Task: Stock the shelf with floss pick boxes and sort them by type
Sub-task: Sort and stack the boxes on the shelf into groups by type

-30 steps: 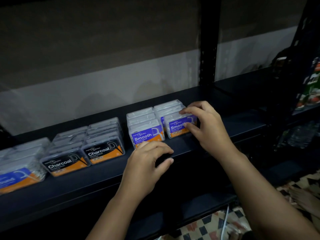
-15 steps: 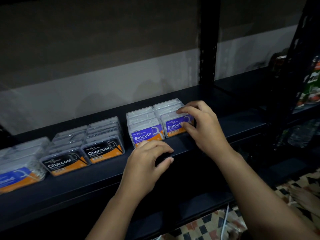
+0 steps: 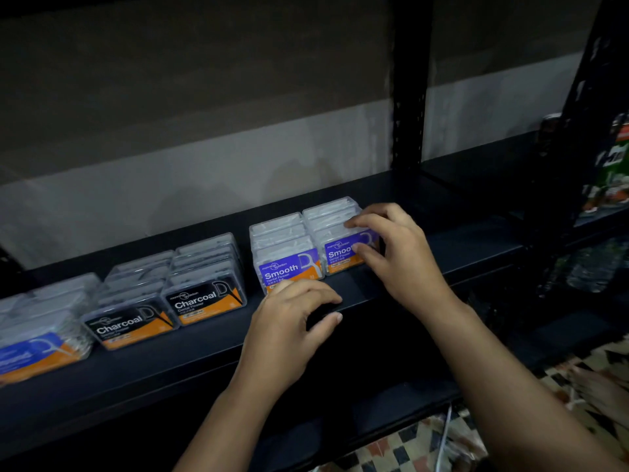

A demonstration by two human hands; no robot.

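Clear floss pick boxes stand in rows on the black shelf (image 3: pixel 476 240). Two rows carry purple "Smooth" labels: the left Smooth row (image 3: pixel 286 264) and the right Smooth row (image 3: pixel 337 247). My right hand (image 3: pixel 398 257) grips the front box of the right Smooth row, fingers over its top and thumb on its face. In front of the left Smooth row my left hand (image 3: pixel 289 332) hovers with curled fingers, its fingertips at that box's lower edge; it holds nothing. Two rows of black "Charcoal" boxes (image 3: pixel 204 294) stand further left, then blue-labelled boxes (image 3: pixel 37 345).
A black upright post (image 3: pixel 408 97) divides the shelf behind the Smooth rows. Another rack at the right holds colourful packages (image 3: pixel 616 172) and bottles (image 3: pixel 592 267). A patterned floor (image 3: pixel 425 447) shows below the shelf.
My right hand has slid the front box of the right Smooth row a little to the left, closer to the left Smooth row. The left hand has barely moved.
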